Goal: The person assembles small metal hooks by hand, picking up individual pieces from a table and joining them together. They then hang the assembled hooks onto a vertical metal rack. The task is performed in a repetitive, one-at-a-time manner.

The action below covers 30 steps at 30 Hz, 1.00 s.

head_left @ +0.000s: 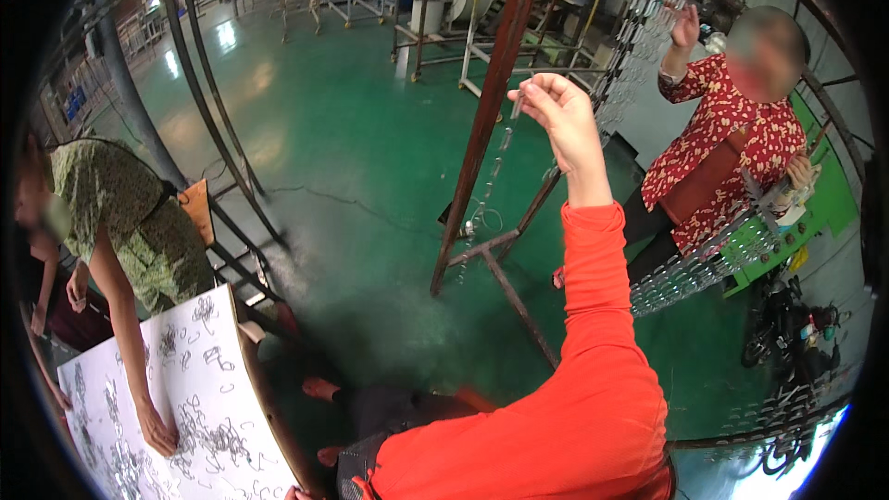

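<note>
My right hand [556, 116], in an orange sleeve, is raised at upper centre. Thumb and fingers pinch the top of a thin chain of small shiny metal pieces [501, 157]. The chain hangs down past a rusty brown frame post [491, 120]. Only a sliver of my left hand [295, 493] shows at the bottom edge, by the corner of the white table [243, 389]; its fingers are mostly hidden. Scattered over that tabletop lie many small metal hooks [208, 435].
A co-worker in green patterned clothes [102, 194] leans over the table, one hand among the hooks. At right, a co-worker in a red patterned shirt [732, 148] raises a hand near hanging metal strands [630, 46]. More strands [704, 264] stretch sideways there. Metal frames [528, 301] stand on green floor.
</note>
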Available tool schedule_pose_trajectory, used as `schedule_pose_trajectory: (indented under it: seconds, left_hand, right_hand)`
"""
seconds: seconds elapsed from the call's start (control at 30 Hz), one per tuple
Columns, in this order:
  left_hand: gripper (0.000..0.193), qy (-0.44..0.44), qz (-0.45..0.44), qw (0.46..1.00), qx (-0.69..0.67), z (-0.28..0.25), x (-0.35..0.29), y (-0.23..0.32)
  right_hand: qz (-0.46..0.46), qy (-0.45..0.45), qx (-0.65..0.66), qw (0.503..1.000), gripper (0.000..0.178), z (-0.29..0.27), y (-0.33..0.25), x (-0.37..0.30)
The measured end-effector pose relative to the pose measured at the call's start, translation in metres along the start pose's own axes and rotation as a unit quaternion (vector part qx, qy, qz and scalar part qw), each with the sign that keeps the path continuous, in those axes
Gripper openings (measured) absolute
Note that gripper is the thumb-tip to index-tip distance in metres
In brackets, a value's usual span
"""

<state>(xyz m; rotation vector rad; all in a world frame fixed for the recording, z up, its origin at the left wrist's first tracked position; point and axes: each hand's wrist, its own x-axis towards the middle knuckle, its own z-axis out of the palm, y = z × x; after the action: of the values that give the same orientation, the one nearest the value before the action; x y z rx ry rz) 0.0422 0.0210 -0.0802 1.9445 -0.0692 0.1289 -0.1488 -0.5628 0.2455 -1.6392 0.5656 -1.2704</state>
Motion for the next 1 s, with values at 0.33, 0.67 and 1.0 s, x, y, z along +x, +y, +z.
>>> schedule_pose_trajectory:
  seconds: [0.33,0.67,1.0]
  left_hand:
    - [0.025,0.006,-0.029,1.0,0.006,0.016,0.011,-0.005]
    - [0.029,0.011,-0.053,0.998,0.006,0.017,0.008,-0.015]
    - [0.033,0.026,-0.077,0.997,0.004,0.014,0.003,-0.024]
  right_hand:
    - [-0.082,0.053,-0.053,0.994,0.015,-0.096,-0.088,0.107]
    - [-0.088,0.079,-0.07,0.99,0.018,-0.214,-0.192,0.244]
    - [-0.24,0.072,-0.025,0.968,0.014,-0.155,-0.205,0.241]
